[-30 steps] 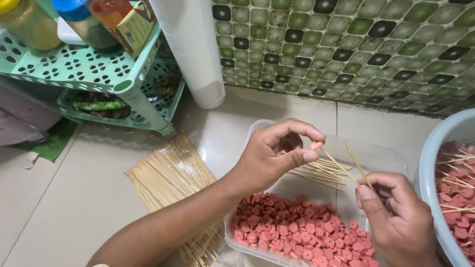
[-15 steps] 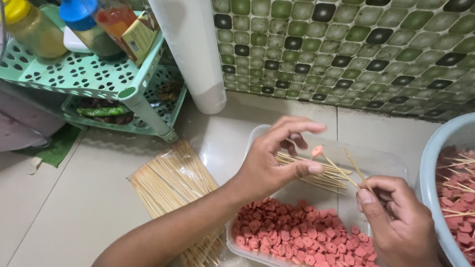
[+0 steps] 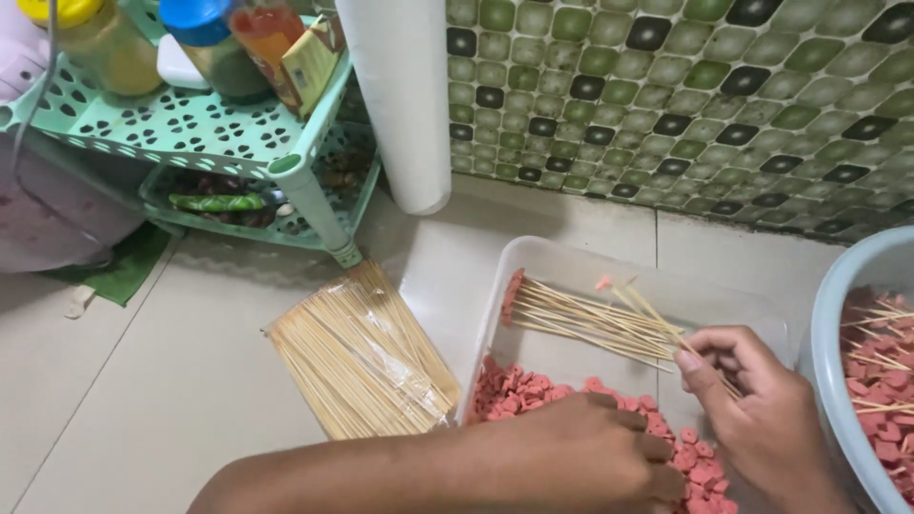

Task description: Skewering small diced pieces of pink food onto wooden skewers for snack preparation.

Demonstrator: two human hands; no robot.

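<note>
a fan of bamboo skewers (image 3: 609, 324) is pinched in the right hand (image 3: 762, 419) at 4 o'clock, most tipped with a sausage piece. the left hand (image 3: 581, 457) is laid palm-down on the pink sausage slices (image 3: 533, 392) in the clear plastic tray (image 3: 571, 262); what's in its fingers can't be told. finished sticks are piled in the blue basin (image 3: 838, 314) at 3 o'clock, plenty of slices and a packet of bare skewers (image 3: 357, 357) are left

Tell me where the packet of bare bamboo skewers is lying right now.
In the head view the packet of bamboo skewers lies on the floor left of the clear tray, just below the foot of the green rack.
</note>
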